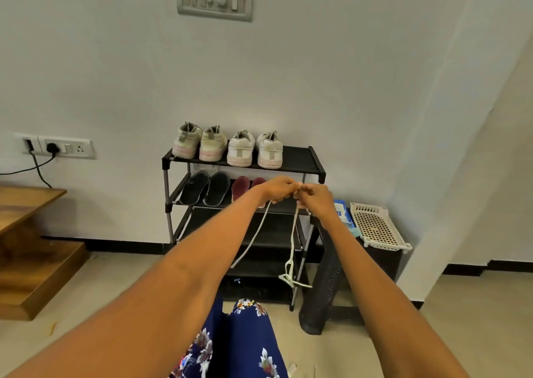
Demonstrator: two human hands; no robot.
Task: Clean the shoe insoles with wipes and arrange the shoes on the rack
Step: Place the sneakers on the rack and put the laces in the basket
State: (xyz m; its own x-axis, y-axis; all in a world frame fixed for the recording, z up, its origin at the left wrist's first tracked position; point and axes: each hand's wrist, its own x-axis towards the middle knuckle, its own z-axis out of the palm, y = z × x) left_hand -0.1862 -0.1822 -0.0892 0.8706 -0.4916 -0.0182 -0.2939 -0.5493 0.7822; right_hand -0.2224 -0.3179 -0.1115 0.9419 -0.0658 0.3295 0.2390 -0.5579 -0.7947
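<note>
Far to the left of the hands, a plug (52, 147) sits in a wall socket above a wooden step (27, 204). Nearer, the black shoe rack (300, 158) stands against the wall just behind the hands, with four pale sneakers (227, 148) lined up heel-out on its top shelf, above and to the left of the hands; that placing suggests they are already arranged. On the second shelf, level with the left hand and just to its left, lie two black insoles (206, 188) and two maroon insoles (242, 188) flat side by side, probably laid out to dry or wait for refitting. The left hand (278, 190) has its fingers curled, pinching a white shoelace (292, 245); the right hand (315, 197), touching it fingertip to fingertip, pinches the same lace. They hold it high so both ends hang free below, one ending in a knotted tangle, which looks like untangling or straightening work. Just right of the right hand, a blue wipes packet (341, 211) and a white perforated tray (375, 226) rest on a dark stand (383, 258), kept within easy reach.
</note>
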